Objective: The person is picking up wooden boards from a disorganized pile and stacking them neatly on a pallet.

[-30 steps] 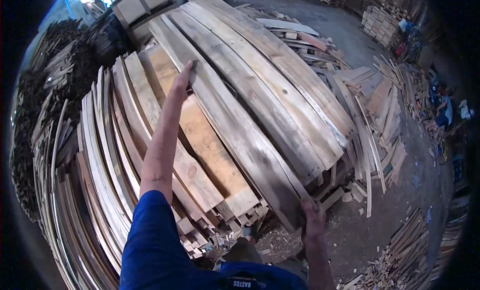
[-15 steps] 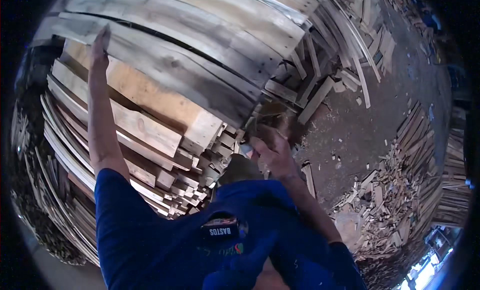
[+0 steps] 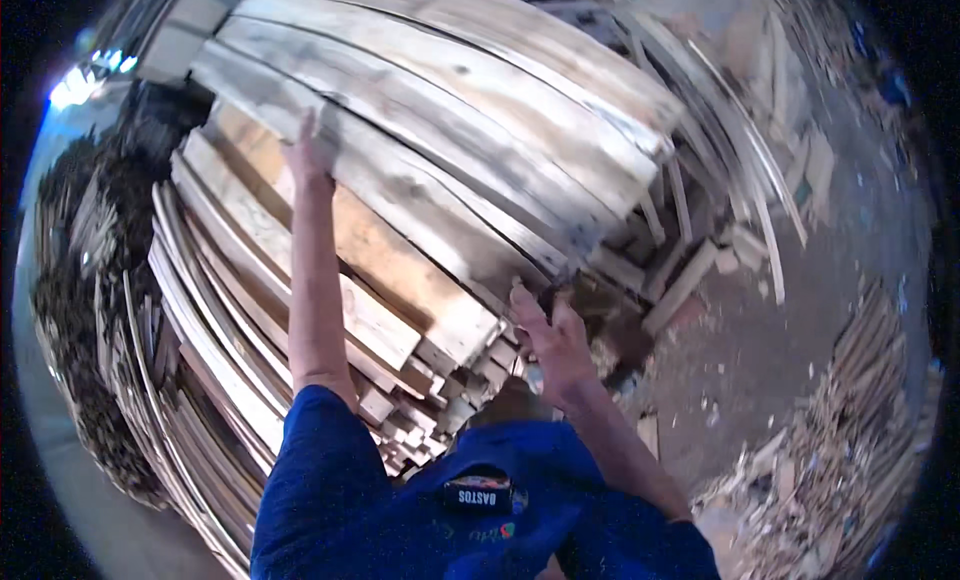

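Grey wooden plank (image 3: 425, 208): runs far-left to near-right | left hand (image 3: 311, 158): at its left edge, hold unclear | right hand (image 3: 557, 342): at its near end, fingers parted, hold unclear

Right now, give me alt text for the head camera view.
A person's left hand is at the edge of a long board atop stacked planks, the right hand at its near end; scrap wood litters the floor at right.
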`<action>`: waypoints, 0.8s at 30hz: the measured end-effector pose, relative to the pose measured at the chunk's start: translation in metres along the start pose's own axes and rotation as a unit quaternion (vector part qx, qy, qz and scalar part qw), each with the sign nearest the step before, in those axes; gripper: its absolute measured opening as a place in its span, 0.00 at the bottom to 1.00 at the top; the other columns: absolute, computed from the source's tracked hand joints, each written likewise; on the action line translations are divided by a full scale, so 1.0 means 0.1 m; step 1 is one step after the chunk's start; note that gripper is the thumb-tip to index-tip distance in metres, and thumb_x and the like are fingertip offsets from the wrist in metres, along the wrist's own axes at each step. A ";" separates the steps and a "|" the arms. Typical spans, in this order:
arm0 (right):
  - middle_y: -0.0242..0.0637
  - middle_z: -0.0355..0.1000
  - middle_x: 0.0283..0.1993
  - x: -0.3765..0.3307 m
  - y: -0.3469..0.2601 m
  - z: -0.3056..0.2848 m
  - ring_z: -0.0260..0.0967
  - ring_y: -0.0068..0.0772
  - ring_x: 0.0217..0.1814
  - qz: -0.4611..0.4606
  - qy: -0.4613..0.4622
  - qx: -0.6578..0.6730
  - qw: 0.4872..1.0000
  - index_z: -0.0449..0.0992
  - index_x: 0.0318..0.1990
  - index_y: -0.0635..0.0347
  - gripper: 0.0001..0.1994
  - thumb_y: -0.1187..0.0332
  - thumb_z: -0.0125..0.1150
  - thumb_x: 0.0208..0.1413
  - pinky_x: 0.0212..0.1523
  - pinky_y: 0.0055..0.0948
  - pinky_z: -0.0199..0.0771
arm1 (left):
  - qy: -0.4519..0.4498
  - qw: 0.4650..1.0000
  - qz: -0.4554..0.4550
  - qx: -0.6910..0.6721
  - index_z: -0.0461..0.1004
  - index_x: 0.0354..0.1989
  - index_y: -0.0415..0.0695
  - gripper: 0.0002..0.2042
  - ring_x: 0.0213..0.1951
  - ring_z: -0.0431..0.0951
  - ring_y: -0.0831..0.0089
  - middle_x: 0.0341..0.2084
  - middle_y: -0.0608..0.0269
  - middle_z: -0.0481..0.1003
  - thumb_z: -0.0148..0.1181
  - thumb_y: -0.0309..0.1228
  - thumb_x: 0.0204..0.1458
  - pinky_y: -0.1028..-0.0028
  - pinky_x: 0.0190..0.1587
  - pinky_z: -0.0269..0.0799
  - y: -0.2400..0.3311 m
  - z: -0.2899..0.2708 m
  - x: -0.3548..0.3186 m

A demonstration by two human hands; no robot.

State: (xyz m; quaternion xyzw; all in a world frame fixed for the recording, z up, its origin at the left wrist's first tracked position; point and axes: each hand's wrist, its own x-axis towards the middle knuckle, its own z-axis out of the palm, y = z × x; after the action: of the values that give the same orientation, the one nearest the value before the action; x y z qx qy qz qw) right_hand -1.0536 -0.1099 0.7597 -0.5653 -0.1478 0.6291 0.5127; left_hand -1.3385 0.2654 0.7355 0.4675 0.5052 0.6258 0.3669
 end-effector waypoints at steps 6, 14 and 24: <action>0.37 0.72 0.45 0.31 0.44 -0.23 0.68 0.28 0.45 -0.104 -0.014 -0.280 0.954 0.70 0.54 0.68 0.22 0.62 0.59 0.56 0.50 0.27 0.67 | 0.035 0.995 0.028 -0.084 0.67 0.44 0.38 0.18 0.19 0.71 0.75 0.23 0.63 0.72 0.63 0.23 0.44 0.73 0.19 0.67 0.12 0.40 -0.19; 0.45 0.67 0.55 -0.40 -0.29 -0.02 0.64 0.39 0.58 -0.319 0.014 -0.486 0.814 0.67 0.56 0.70 0.24 0.68 0.61 0.51 0.59 0.35 0.60 | 0.182 0.977 0.095 0.054 0.61 0.55 0.35 0.36 0.47 0.74 0.52 0.45 0.41 0.72 0.71 0.34 0.37 0.55 0.48 0.70 0.23 0.12 -0.06; 0.59 0.50 0.67 0.32 -0.43 1.02 0.47 0.61 0.68 -0.355 0.052 -0.754 0.551 0.47 0.66 0.69 0.49 0.47 0.65 0.44 0.65 0.52 0.51 | 0.218 0.976 0.002 -0.017 0.57 0.62 0.33 0.35 0.64 0.55 0.53 0.60 0.40 0.59 0.55 0.49 0.54 0.62 0.65 0.49 0.04 -0.26 -1.17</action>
State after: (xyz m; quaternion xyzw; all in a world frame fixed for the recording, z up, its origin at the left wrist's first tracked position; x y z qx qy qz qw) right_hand -1.1157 -0.0253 0.8065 -0.6777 -0.7297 0.0239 0.0873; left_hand -1.3292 0.1483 0.7126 0.3149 0.5612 0.7218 0.2549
